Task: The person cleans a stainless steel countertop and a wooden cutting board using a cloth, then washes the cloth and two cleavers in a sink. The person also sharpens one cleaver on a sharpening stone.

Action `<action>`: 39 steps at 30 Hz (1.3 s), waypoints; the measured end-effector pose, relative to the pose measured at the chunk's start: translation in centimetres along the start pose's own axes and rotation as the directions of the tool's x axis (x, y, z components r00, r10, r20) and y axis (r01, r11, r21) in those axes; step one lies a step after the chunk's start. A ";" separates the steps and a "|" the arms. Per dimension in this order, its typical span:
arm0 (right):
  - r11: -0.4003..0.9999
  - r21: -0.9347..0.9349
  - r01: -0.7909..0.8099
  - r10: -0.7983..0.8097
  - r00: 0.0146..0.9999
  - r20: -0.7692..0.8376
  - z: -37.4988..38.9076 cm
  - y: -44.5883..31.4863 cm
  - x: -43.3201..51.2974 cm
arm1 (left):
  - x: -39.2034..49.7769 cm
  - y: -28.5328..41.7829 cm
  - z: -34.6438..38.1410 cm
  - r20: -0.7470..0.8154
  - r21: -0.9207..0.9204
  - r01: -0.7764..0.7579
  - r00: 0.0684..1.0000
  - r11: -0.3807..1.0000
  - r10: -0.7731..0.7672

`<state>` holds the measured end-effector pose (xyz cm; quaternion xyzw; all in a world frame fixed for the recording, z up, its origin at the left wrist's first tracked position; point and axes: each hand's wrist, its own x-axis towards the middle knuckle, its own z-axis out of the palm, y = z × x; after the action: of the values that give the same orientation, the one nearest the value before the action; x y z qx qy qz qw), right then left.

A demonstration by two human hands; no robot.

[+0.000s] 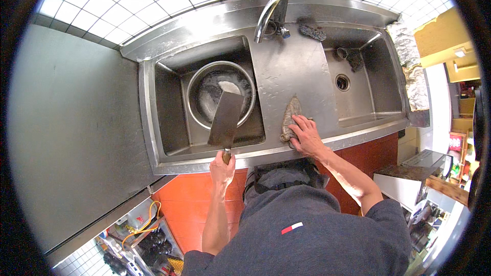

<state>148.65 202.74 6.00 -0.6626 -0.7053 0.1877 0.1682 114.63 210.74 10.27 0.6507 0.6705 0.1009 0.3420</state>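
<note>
My left hand (222,168) grips the wooden handle of a cleaver (227,119), at the front edge of the left sink basin. The broad blade points away from me and overlaps a round metal bowl (194,108), which sits in that basin with some liquid in it. On the steel surface between the two basins lies a crumpled, dirty cloth (291,112). My right hand (307,138) rests on the cloth's near end, fingers bent over it; whether they grip it is unclear.
A curved faucet (268,15) rises at the back, beside a dark scouring pad (312,32). The right basin (355,99) has a drain and a small round object. Left stands a flat metal worktop (84,122); folded cloths (412,65) lie over the right rim.
</note>
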 end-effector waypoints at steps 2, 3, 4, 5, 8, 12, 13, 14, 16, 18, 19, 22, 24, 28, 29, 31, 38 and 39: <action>1.000 -0.013 -0.022 0.022 0.999 -0.041 0.5 -0.4 -0.2 | 2.0 -0.8 -0.2 0.083 0.062 0.075 0.993 0.995 -0.080; 0.999 -0.022 -0.035 0.033 0.997 -0.066 0.7 -0.6 -0.2 | 3.2 -1.3 -0.3 0.036 0.004 0.040 0.999 0.999 -0.040; 0.995 -0.041 -0.090 0.089 0.996 -0.015 1.0 -0.8 -0.3 | 4.4 -1.7 -0.2 0.038 -0.019 0.062 0.997 0.998 -0.062; 0.997 -0.037 -0.062 0.058 0.993 -0.104 1.2 -1.0 -0.4 | 5.7 -2.2 -0.1 0.057 -0.043 0.071 0.996 0.997 -0.069; 0.994 -0.038 -0.103 0.095 0.983 -0.158 1.9 -1.7 -0.6 | 9.7 -3.8 0.8 0.002 0.082 0.085 0.996 0.993 -0.085; 0.986 -0.019 -0.166 0.156 0.955 -0.253 2.8 -2.5 -0.7 | 14.8 -6.0 3.0 0.218 -0.276 0.445 0.892 0.852 -0.395; 0.986 -0.032 -0.162 0.147 0.952 -0.267 3.0 -2.7 -0.6 | 15.9 -6.6 3.8 0.210 -0.138 0.392 0.909 0.909 -0.360; 0.982 -0.023 -0.186 0.172 0.942 -0.287 3.1 -2.8 -0.6 | 16.8 -7.1 4.5 0.158 -0.020 0.304 0.942 0.952 -0.298; 0.977 -0.033 -0.212 0.194 0.939 -0.282 3.4 -3.1 -0.6 | 18.5 -8.1 6.1 0.056 0.092 0.263 0.962 0.960 -0.269; 0.978 -0.027 -0.205 0.187 0.934 -0.303 3.6 -3.2 -0.6 | 19.7 -8.9 7.6 0.069 0.101 0.298 0.950 0.949 -0.305; 0.976 -0.019 -0.216 0.200 0.929 -0.312 3.6 -3.2 -0.6 | 20.1 -9.3 8.2 0.110 0.142 0.333 0.931 0.932 -0.349; 0.975 -0.006 -0.222 0.210 0.930 -0.302 3.7 -3.1 -0.6 | 21.0 -9.9 9.5 0.120 0.051 0.348 0.928 0.936 -0.351; 0.976 -0.015 -0.215 0.199 0.926 -0.319 3.6 -3.0 -0.6 | 21.2 -10.0 9.8 0.143 0.087 0.376 0.912 0.923 -0.385; 0.970 0.007 -0.244 0.235 0.924 -0.301 3.3 -2.2 -0.3 | 20.8 -8.8 9.3 0.214 0.263 0.366 0.880 0.893 -0.423; 0.969 0.031 -0.244 0.242 0.923 -0.300 3.1 -2.0 -0.1 | 20.3 -8.1 8.9 0.155 0.290 0.377 0.888 0.880 -0.432; 0.965 0.087 -0.248 0.263 0.913 -0.312 2.7 -1.6 0.2 | 19.1 -6.4 8.2 0.017 0.261 0.354 0.929 0.898 -0.371; 0.168 0.980 -0.103 0.809 0.583 -0.078 -0.6 -0.3 2.2 | 12.1 5.3 7.1 0.268 -0.620 0.127 0.962 0.774 0.056; 0.037 0.995 0.096 0.796 0.598 -0.088 -1.3 -0.1 2.3 | 11.0 7.5 7.3 0.515 -0.686 0.338 0.851 0.644 0.101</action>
<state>149.04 205.12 7.19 -0.5721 -0.0806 0.3803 0.7222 125.81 219.87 5.58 0.4029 0.4939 0.1714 0.7513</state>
